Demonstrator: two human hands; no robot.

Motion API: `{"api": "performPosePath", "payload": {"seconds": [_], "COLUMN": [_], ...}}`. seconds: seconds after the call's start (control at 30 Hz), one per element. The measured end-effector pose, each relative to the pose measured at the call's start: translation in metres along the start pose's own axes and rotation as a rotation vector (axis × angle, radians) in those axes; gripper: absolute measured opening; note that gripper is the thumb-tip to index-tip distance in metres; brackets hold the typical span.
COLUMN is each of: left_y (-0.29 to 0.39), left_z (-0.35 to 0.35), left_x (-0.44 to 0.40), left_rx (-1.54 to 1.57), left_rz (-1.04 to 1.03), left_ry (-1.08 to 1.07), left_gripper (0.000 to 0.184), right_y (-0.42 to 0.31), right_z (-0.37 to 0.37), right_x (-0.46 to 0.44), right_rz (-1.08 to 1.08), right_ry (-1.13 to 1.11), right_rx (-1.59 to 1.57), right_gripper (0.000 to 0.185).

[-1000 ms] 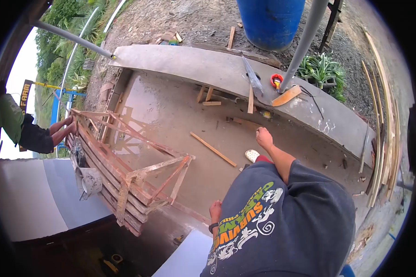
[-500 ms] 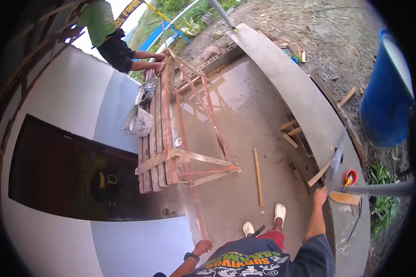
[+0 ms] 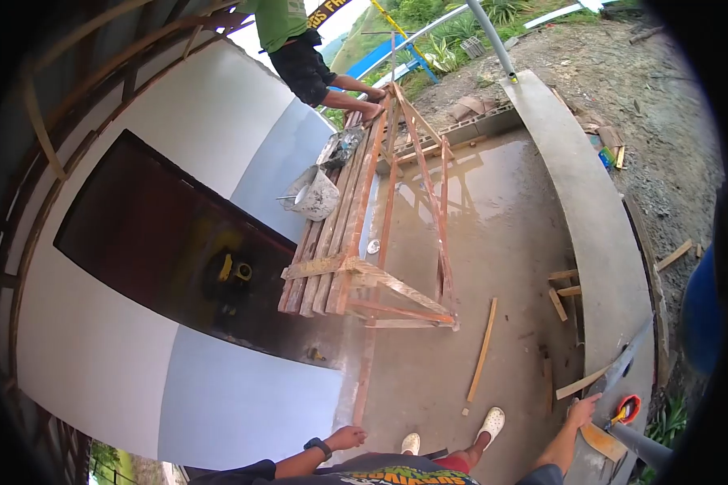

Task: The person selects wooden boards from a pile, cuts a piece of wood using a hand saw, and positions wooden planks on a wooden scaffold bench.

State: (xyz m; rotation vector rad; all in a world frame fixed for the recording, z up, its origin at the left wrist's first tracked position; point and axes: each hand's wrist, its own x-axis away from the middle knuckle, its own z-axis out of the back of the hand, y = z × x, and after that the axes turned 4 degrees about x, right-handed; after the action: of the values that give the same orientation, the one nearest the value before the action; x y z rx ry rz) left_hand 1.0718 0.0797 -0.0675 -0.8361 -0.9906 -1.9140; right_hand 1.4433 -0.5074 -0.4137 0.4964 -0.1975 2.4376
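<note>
My right hand (image 3: 581,412) is at the lower right, closed around the near end of what looks like a hand saw (image 3: 626,357); its grey blade points away over the concrete ledge (image 3: 578,186). Close by are a thin wood strip (image 3: 581,383), a red-orange container (image 3: 627,408) with a yellow-handled tool in it, and a curved tan piece (image 3: 603,443). With nothing in it, my left hand (image 3: 346,438) hangs near the blue-grey wall, its fingers loosely bent, and a dark watch is on that wrist.
A wooden trestle scaffold (image 3: 344,234) stands ahead, bearing a cement-smeared bucket (image 3: 315,194). A person (image 3: 291,56) in a green shirt stands barefoot at its far end. A wood stick (image 3: 483,349) and several offcuts (image 3: 558,304) lie on the wet floor. Beyond the ledge stands a blue drum (image 3: 700,311).
My view has turned, so the scaffold and ledge sit further right. The person on the scaffold is still at its far end. My right hand stays at the saw; my left hangs empty.
</note>
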Motion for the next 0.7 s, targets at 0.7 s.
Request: {"api": "performPosePath", "payload": {"seconds": [0.7], "left_y": [0.111], "left_z": [0.146], "left_x": [0.051], "left_rx": [-0.473], "left_rz": [-0.266], "left_ry": [0.572], "left_gripper": [0.033], "right_y": [-0.019], "right_z": [0.019], "right_x": [0.005], "right_rz": [0.329], "right_ry": [0.556], "right_rx": [-0.314], "right_gripper": [0.071]}}
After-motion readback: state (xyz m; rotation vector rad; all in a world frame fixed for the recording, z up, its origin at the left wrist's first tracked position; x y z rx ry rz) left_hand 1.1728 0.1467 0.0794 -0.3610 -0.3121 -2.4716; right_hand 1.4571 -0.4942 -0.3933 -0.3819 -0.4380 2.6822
